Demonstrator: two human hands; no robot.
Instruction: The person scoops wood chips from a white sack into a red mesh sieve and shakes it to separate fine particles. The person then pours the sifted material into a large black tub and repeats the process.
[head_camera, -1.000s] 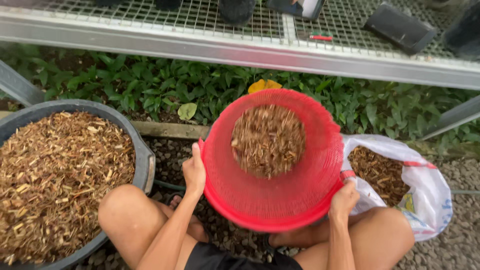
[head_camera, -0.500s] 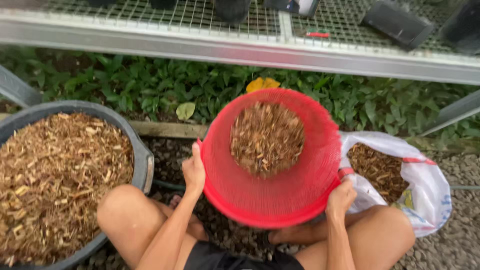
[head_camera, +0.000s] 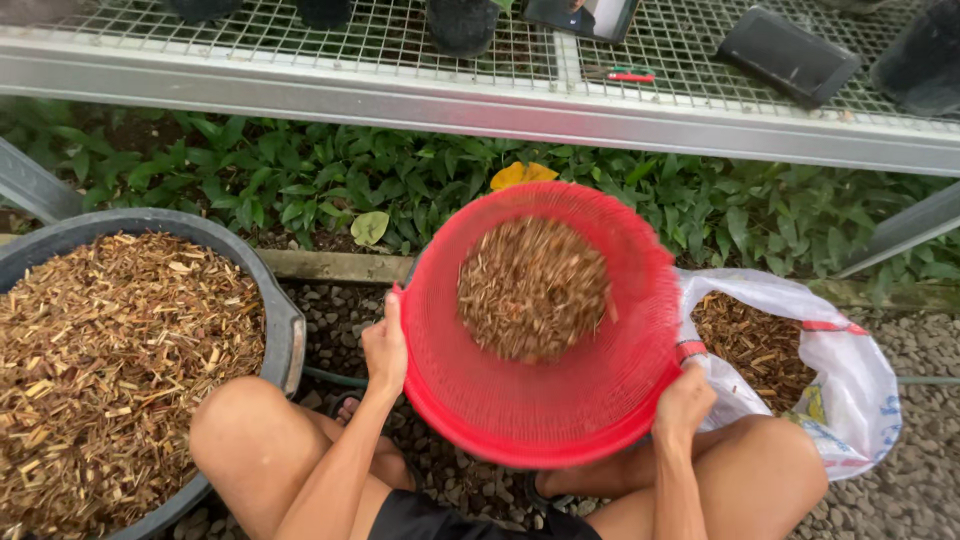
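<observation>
— Two bare knees at the bottom, a person squatting on gravel; what are the hands doing?

— Both grip a round red mesh sieve (head_camera: 545, 400) held between the knees. Left hand (head_camera: 385, 350) is clamped on the left rim, fingers curled over the edge. Right hand (head_camera: 685, 405) is closed around the right rim near a small red handle tab.

— What's in it?

— One heap of brown wood chips (head_camera: 532, 288), lying toward the far side of the mesh; the sieve tilts away from the person.

— And beside it?

— Left, a big grey tub (head_camera: 285, 325) full of the same chips, just beside the left knee. Right, an open white plastic bag (head_camera: 850, 370) with darker chips, touching the right knee.

— Farther out?

— Green leafy plants (head_camera: 300, 180), then a metal wire-mesh bench (head_camera: 400, 95) carrying black pots.
</observation>
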